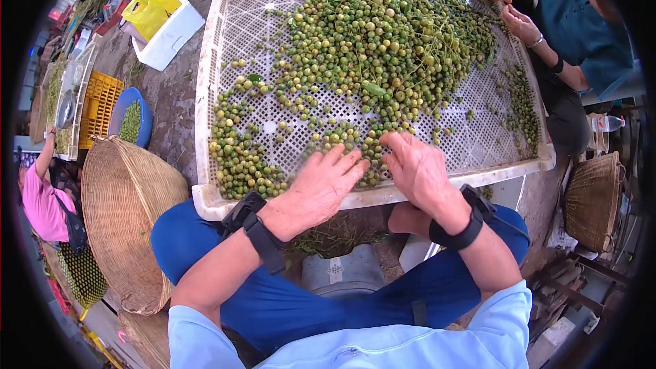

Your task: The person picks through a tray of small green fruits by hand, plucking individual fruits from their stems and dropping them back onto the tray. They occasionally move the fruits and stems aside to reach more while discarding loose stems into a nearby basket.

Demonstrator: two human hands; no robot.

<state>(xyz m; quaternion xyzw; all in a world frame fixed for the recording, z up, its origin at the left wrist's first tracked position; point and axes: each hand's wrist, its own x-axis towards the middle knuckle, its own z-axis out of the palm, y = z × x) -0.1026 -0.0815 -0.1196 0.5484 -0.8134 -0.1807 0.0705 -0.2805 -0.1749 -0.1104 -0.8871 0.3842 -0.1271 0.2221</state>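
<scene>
Pale shirt nearest; left fingers half-spread, right fingers curled, any grip I can't tell; fruits just beyond seem light, firm: cup their sides

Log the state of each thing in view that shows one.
White perforated tray: partly covered, mesh floor showing
Small round green fruit: heaped thickest toward the far side, scattered elsewhere
Left hand: open, palm down over fruit
Right hand: bent, at the fruit; grip unclear
Co-worker's hands: close together, near the tray's far right corner
White foam box: open, yellow bag in it
Blue basin: holding green pieces
</scene>
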